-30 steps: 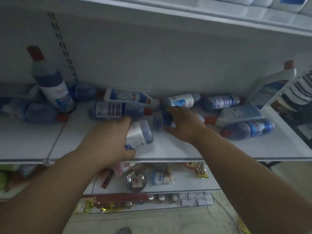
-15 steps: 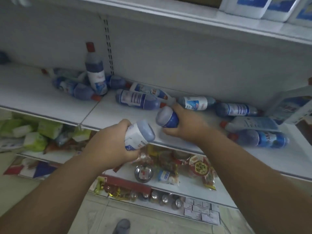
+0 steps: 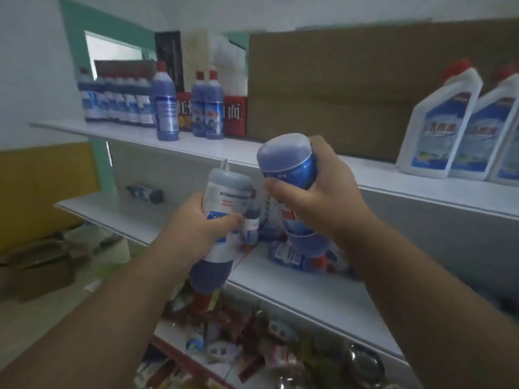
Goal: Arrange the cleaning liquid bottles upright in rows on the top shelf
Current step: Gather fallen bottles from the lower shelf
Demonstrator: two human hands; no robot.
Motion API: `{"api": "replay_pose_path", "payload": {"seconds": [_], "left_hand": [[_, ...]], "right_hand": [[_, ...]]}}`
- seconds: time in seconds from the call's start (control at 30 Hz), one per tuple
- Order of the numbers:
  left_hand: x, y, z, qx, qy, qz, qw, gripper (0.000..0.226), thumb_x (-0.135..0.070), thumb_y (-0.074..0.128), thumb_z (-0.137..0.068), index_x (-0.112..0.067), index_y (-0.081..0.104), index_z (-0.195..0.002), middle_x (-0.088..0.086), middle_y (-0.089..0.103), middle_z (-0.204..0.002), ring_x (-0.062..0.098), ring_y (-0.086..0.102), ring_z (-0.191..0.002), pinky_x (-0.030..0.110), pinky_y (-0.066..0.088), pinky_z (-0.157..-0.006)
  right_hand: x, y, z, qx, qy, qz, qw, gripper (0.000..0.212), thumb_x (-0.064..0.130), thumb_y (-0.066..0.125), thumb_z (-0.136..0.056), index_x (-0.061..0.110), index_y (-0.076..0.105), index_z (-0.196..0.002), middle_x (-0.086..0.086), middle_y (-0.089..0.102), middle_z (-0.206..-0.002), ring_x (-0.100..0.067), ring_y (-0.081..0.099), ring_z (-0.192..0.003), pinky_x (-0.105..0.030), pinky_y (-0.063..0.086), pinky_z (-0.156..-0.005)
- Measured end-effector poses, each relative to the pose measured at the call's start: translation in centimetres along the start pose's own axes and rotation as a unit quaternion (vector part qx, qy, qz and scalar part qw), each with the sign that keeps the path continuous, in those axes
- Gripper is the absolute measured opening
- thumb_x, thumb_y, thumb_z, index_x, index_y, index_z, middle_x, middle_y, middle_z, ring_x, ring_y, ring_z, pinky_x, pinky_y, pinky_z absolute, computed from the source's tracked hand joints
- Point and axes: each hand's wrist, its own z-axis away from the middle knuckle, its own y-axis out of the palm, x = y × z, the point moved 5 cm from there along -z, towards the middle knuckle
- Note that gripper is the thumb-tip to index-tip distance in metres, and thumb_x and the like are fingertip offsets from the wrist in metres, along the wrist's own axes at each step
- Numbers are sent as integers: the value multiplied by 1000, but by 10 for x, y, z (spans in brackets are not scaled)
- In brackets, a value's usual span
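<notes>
1. We grip one blue bottle in each hand: our left hand [image 3: 196, 220] wraps the left-hand bottle [image 3: 222, 217] around its label, and our right hand [image 3: 314, 189] clasps the right-hand bottle [image 3: 289, 164] the same way
2. Both bottles sit upside down in our grasp, bases up and red caps down, held between the top shelf [image 3: 196, 144] and the middle shelf [image 3: 309, 287]
3. We judge the main risk to be setting them down cap-first; unless we turn each one over before it lands, it will topple
4. The standing row [image 3: 118, 102] at the left of the top shelf is tightly packed, so a careless placement could knock its neighbours over like skittles
5. With both hands full, we have nothing free to steady a wobbling bottle
6. Counts: two bottles in hand; three separate upright blue bottles [image 3: 206, 108] beside the packed row, whose number is too blurred to count; at least two white jugs [image 3: 441, 119] on the right; one bottle lying alone [image 3: 144, 193] on the middle shelf, plus a blurred heap behind our hands
</notes>
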Motion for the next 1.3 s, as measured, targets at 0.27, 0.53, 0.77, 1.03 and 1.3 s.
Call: {"api": "replay_pose_path", "payload": {"seconds": [0.27, 0.53, 0.77, 1.03, 1.3], "left_hand": [[-38, -134, -50, -23, 43, 9, 999, 25, -13, 78, -80, -18, 62, -100, 11, 72, -89, 28, 71, -81, 43, 59, -73], [-30, -256, -127, -43, 32, 12, 998, 42, -37, 83, -66, -26, 63, -100, 9, 74, -92, 31, 71, -85, 54, 59, -82], [-23, -289, -220, -49, 57, 6, 997, 29, -37, 79, -78, -30, 59, -98, 4, 71, -92, 24, 69, -83, 46, 59, -80], [-18, -325, -313, -78, 71, 0, 994, 37, -36, 81, -76, -26, 61, -106, 8, 71, -94, 29, 71, -85, 53, 59, -83], [10, -375, -419, -37, 116, -82, 989, 31, -34, 80, -79, -28, 56, -98, 2, 67, -93, 24, 68, -84, 47, 59, -80]], "right_hand": [[87, 83, -104, -64, -27, -35, 997, 40, 41, 78, -80, 20, 56, -106, 2, 66, -89, -16, 68, -81, -32, 61, -70], [115, 189, -189, -72, 10, -39, 997, 37, 45, 75, -83, 29, 51, -106, 5, 64, -92, -13, 68, -82, -30, 59, -72], [103, 256, -269, -100, 21, -65, 993, 43, 46, 75, -83, 24, 53, -112, 2, 66, -95, -16, 70, -86, -39, 61, -77], [76, 307, -358, -126, -2, -106, 986, 33, 45, 75, -83, 30, 56, -105, 5, 68, -90, -13, 71, -82, -42, 62, -77], [39, 370, -415, -163, 25, -110, 980, 39, 46, 76, -82, 27, 59, -112, 1, 71, -95, -15, 73, -85, -43, 62, -77]]}}
